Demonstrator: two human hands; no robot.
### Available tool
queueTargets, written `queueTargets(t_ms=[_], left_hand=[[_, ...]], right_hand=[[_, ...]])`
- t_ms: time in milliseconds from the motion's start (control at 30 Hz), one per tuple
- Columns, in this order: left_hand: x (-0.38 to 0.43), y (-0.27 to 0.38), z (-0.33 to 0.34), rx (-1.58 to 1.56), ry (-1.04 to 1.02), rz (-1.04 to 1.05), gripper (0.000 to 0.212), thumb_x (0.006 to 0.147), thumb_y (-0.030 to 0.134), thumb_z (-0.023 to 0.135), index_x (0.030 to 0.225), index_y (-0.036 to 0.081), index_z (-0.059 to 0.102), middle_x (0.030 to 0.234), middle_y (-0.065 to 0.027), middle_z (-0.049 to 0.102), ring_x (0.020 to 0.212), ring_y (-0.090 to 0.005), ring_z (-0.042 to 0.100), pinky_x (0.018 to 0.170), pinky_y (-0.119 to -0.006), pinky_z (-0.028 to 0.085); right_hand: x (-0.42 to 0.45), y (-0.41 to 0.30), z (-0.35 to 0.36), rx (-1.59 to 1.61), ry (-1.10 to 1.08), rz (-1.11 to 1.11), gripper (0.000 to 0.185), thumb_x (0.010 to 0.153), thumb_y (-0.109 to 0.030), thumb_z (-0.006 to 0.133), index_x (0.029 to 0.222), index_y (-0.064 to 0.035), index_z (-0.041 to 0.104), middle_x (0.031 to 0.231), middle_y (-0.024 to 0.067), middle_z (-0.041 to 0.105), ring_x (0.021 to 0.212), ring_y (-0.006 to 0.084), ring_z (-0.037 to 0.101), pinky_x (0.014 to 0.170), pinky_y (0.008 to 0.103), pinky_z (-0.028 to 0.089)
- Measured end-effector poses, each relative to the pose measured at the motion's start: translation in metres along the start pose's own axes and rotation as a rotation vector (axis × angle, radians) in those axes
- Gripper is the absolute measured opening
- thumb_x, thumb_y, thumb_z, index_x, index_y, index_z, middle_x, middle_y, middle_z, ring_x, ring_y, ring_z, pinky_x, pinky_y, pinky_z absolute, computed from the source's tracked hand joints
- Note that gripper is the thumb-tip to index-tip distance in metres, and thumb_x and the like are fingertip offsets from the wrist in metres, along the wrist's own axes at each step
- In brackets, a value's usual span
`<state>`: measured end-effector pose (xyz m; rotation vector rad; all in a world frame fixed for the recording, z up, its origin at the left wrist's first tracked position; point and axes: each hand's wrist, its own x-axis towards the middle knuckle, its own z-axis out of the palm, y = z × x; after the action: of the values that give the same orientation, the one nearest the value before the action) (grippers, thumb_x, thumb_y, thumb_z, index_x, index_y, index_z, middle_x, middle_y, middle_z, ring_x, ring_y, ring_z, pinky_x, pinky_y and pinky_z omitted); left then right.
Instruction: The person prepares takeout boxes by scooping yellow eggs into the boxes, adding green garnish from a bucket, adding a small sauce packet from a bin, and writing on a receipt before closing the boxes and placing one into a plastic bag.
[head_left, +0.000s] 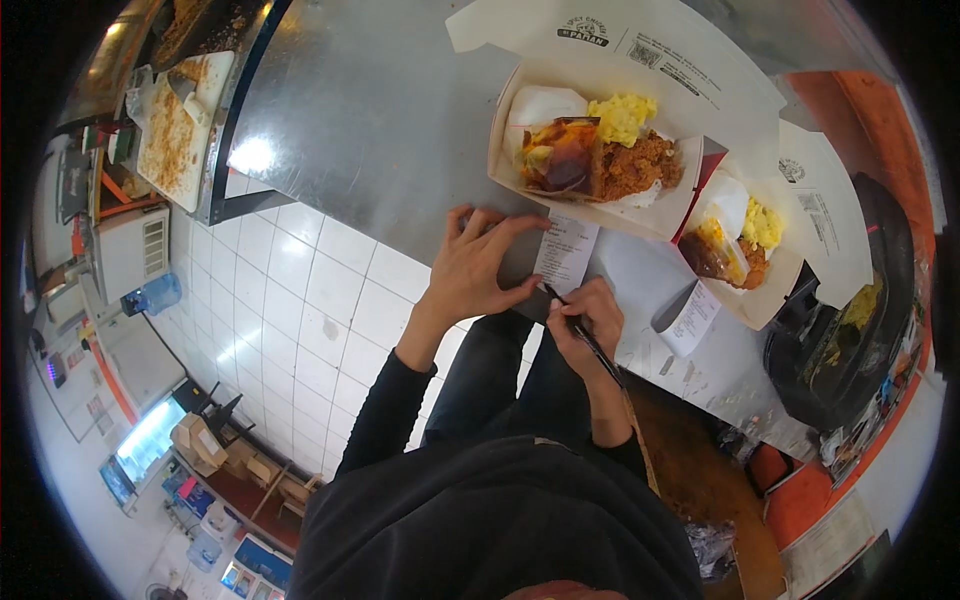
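A printed paper receipt (566, 251) lies on the steel counter (360, 112) in front of me. My left hand (484, 262) rests on its left edge, with thumb and fingers spread. In my right hand (589, 326) is a dark pen (596, 349), its tip at the receipt's lower end. Just beyond stands an open paperboard meal box (600, 210) with fried chicken (637, 165), scrambled egg (624, 116), a wrapped white portion and a bag of reddish sauce (559, 157). A second open meal box (765, 304) with similar food stands to its right.
Another curled receipt (691, 319) lies right of my right hand. A black container (832, 352) with yellow residue stands at the counter's right end. At the upper left, a crumb-covered cutting board (176, 135) holds a knife. White floor tiles show below left.
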<state>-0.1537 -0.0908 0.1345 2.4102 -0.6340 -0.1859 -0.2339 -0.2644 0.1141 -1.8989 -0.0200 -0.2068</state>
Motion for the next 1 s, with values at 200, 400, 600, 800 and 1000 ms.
queueTargets(t_ms=[200,400,600,800,1000], left_hand=[[0.000,-0.001,-0.003,0.023,-0.016,-0.003,0.062,0.064,0.033,0.075,0.121,0.021,0.056,0.114,-0.0017,0.060,0.101,-0.0232,0.050,0.103,-0.043,0.026],[0.003,0.005,-0.007,0.014,0.025,0.011,0.062,0.063,0.032,0.075,0.121,0.019,0.056,0.109,-0.0033,0.060,0.102,-0.0238,0.050,0.102,-0.044,0.026],[-0.011,-0.010,0.002,-0.106,0.153,0.024,0.055,0.067,0.029,0.069,0.117,0.013,0.057,0.103,-0.0080,0.060,0.100,-0.0281,0.050,0.100,-0.045,0.028],[-0.030,-0.049,0.007,-0.258,1.312,-0.483,0.045,0.094,0.024,0.051,0.129,-0.002,0.039,0.127,-0.0174,0.046,0.114,-0.0323,0.044,0.099,-0.042,0.037],[-0.064,-0.106,0.032,0.328,0.589,-1.005,0.123,0.067,0.027,0.082,0.147,0.006,-0.009,0.149,-0.0272,0.005,0.133,-0.0447,0.024,0.102,-0.059,0.027]], right_hand=[[-0.003,0.000,-0.002,-0.053,0.157,-0.016,0.019,0.068,0.007,0.068,0.069,0.0000,0.050,0.073,0.0110,0.052,0.061,0.0225,0.054,0.053,0.0301,0.044],[-0.007,-0.004,-0.002,-0.027,0.205,0.065,0.020,0.069,0.005,0.069,0.068,0.0006,0.050,0.073,0.0124,0.053,0.061,0.0215,0.055,0.052,0.0296,0.044],[0.007,-0.028,-0.079,0.135,0.751,-0.092,0.017,0.087,-0.006,0.060,0.095,-0.0045,0.044,0.081,0.0081,0.051,0.065,0.0144,0.052,0.053,0.0255,0.043],[0.088,-0.033,-0.284,-0.202,1.005,0.011,0.029,0.099,-0.029,0.045,0.096,-0.0013,0.053,0.081,0.0079,0.059,0.070,0.0130,0.052,0.062,0.0277,0.042],[0.136,0.038,-0.357,-0.596,0.572,0.391,0.042,0.093,-0.040,0.053,0.099,0.0018,0.056,0.079,0.0131,0.061,0.068,0.0185,0.058,0.060,0.0309,0.043]])
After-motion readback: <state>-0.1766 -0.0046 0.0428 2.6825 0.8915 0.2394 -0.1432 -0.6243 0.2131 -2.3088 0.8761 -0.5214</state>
